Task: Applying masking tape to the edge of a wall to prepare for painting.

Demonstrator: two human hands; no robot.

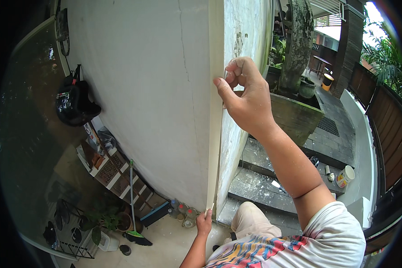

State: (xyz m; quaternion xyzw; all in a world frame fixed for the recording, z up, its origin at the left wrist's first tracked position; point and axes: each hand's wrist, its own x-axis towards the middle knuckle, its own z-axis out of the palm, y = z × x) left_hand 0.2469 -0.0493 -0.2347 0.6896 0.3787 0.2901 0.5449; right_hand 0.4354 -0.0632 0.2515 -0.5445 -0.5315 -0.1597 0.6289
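Observation:
My right hand point(250, 96) is raised against the outer corner of a wall, its thumb tip at the pale cream corner strip point(215, 53). Its fingers curl loosely, with a gap between them and the thumb, and I see nothing held there. White dust speckles the hand and forearm. Low down by the foot of the same corner, my left hand point(204, 222) is closed. A small pale tip sticks up from its fingers; what it belongs to is too small to make out. The smooth wall face point(143, 67) has a long crack. Its other face point(243, 40) is whitish and peeling.
Debris-strewn steps point(259, 185) rise on the right, with a white bucket point(345, 176) beside them. To the left hangs a black helmet point(76, 100), above a green-bristled broom point(134, 201), a blue dustpan point(155, 214), several bottles point(190, 213) and potted plants point(107, 219).

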